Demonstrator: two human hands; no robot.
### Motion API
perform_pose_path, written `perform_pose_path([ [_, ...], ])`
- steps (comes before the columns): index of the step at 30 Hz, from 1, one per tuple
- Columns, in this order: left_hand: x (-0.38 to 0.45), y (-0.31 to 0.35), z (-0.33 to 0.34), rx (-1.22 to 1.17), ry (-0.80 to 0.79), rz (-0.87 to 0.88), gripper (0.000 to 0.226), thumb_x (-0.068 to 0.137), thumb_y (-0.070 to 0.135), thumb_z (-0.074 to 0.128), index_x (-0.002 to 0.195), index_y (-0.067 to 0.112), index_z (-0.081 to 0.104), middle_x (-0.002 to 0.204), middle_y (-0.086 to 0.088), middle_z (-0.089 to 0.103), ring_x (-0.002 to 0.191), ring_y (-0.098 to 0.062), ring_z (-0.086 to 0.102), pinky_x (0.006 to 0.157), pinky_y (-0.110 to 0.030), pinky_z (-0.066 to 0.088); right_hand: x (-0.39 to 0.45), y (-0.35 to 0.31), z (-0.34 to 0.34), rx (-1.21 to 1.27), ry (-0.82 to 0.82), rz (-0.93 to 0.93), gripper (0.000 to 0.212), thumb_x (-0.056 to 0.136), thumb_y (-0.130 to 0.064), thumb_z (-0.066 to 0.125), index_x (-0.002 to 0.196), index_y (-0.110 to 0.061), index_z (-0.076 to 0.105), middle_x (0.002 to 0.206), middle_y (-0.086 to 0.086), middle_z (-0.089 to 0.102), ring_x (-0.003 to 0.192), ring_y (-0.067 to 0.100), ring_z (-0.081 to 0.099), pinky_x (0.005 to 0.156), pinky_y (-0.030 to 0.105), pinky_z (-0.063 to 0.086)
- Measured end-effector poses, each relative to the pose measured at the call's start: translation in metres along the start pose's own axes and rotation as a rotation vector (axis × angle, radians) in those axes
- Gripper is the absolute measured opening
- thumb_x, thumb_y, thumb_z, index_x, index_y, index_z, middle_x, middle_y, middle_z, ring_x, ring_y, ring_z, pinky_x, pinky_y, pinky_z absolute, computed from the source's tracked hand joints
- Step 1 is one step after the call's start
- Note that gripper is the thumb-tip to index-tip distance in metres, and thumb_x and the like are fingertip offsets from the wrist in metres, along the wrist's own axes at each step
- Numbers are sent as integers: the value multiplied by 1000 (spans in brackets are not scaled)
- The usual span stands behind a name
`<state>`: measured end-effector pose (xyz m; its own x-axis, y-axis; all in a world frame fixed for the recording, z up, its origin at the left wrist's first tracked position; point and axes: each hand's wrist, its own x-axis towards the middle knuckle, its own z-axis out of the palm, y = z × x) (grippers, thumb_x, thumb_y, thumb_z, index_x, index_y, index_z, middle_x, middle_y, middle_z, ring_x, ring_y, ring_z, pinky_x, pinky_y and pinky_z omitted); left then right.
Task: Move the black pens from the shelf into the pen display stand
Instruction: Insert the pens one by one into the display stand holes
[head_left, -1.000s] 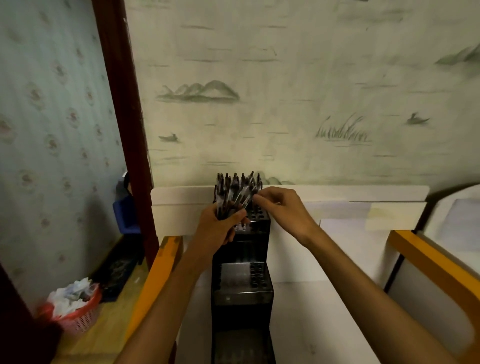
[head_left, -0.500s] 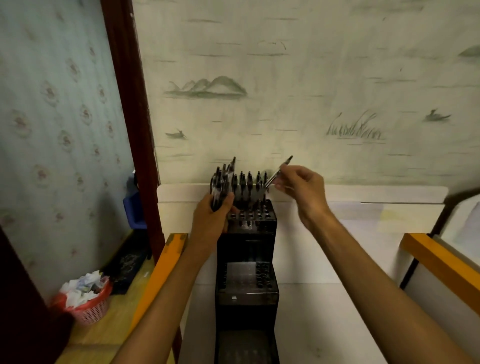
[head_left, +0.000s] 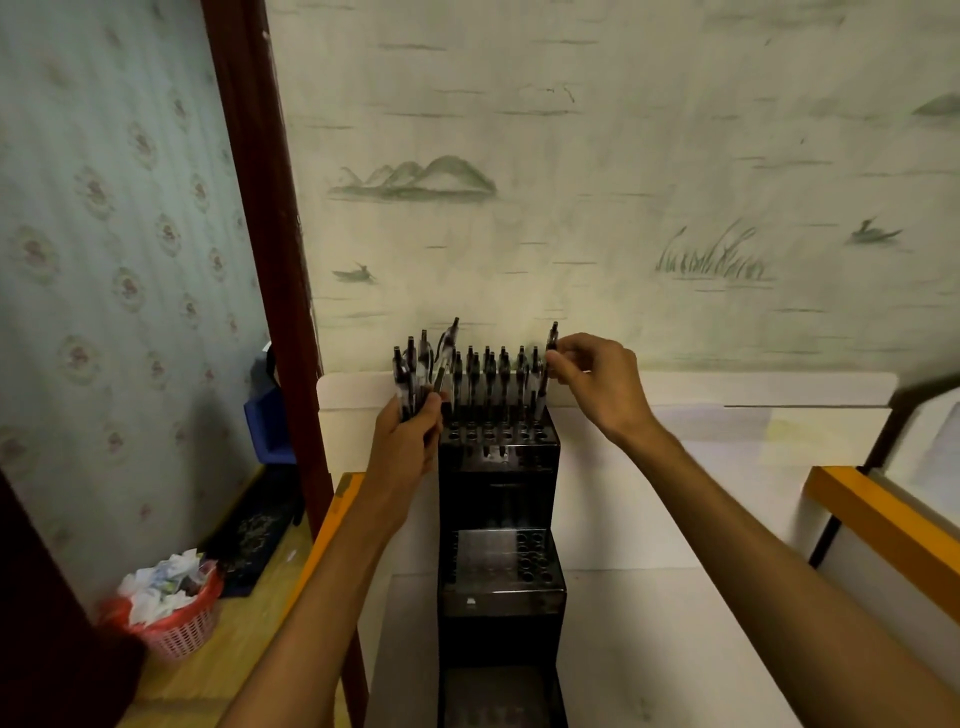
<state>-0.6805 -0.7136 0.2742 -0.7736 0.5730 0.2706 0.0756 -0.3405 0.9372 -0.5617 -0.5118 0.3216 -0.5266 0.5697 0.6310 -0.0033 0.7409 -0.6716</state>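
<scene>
A black stepped pen display stand (head_left: 500, 519) sits on the white shelf (head_left: 649, 597) against the wall. Its top tier holds a back row of several upright black pens (head_left: 493, 379). My left hand (head_left: 410, 436) grips a bundle of black pens (head_left: 418, 369) just left of the top tier. My right hand (head_left: 592, 379) pinches one black pen (head_left: 546, 364) nearly upright, its lower end at a hole at the top tier's right end. The lower tiers show open holes.
A dark red door frame (head_left: 270, 260) runs down on the left. A red basket of crumpled paper (head_left: 171, 608) stands on the wooden floor at lower left. Orange rails (head_left: 883, 525) edge the shelf on both sides. A blue bin (head_left: 270, 421) is behind the frame.
My right hand took one pen from the bundle, carried it right and brought it upright down to the top tier's right end. My left hand stays beside the stand.
</scene>
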Motion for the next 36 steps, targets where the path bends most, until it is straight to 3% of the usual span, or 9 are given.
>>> perform_pose_path([
  [9,1,-2,-1,-2,5,-13,21,100,25,57,106,7,67,63,1,54,40,-4,35,36,-16,28,-6,6,8,-325,-204,-41,23,94,-29,67,88,-9,76,82,6,74,79,19,69,83,38,55],
  [14,-2,-3,-3,36,-4,6,23,99,23,59,109,5,69,55,7,55,39,-4,34,36,-17,26,-13,8,10,-424,-146,-6,36,93,-37,67,67,-13,74,65,3,70,65,18,65,71,29,50],
  [17,-5,-2,-3,29,0,3,22,98,20,61,111,5,70,63,1,60,40,-5,35,37,-17,27,-16,-8,14,-144,-138,38,26,91,-30,69,68,-21,74,64,-3,72,65,12,68,71,27,53],
  [22,-9,-1,0,59,-4,0,21,94,21,65,108,7,71,78,-8,72,39,-4,41,38,-17,34,-18,-43,29,462,-254,217,19,91,-25,70,95,-7,76,83,8,77,80,26,74,76,31,61],
  [25,-13,-1,-3,129,-3,32,18,88,19,72,105,12,74,85,-4,76,53,-21,55,55,-37,53,-20,-53,37,558,-248,258,26,89,-27,73,96,-2,75,86,16,76,81,29,74,72,29,61],
  [27,-11,-6,-6,173,24,54,15,84,19,77,98,22,76,82,6,77,68,-11,68,63,-25,58,-21,-56,41,582,-228,271,28,88,-28,74,94,0,75,85,18,75,78,29,74,71,29,61],
  [30,-8,-10,-12,171,53,77,18,81,18,80,92,31,75,87,16,76,84,5,69,65,-3,48,-21,-57,47,613,-228,284,25,91,-24,71,95,0,75,84,17,75,75,27,74,73,32,62],
  [33,-4,-11,-19,180,100,83,9,85,27,77,92,32,74,85,19,74,84,4,68,63,-5,48,-18,-59,49,646,-158,284,21,93,-20,68,96,0,74,84,14,76,76,26,74,75,33,62],
  [36,0,-10,-28,133,155,-1,12,97,35,62,94,25,68,75,7,63,58,-7,53,51,-20,40,-11,-58,48,603,-33,257,16,93,-14,68,99,1,71,82,13,76,73,23,74,71,30,62],
])
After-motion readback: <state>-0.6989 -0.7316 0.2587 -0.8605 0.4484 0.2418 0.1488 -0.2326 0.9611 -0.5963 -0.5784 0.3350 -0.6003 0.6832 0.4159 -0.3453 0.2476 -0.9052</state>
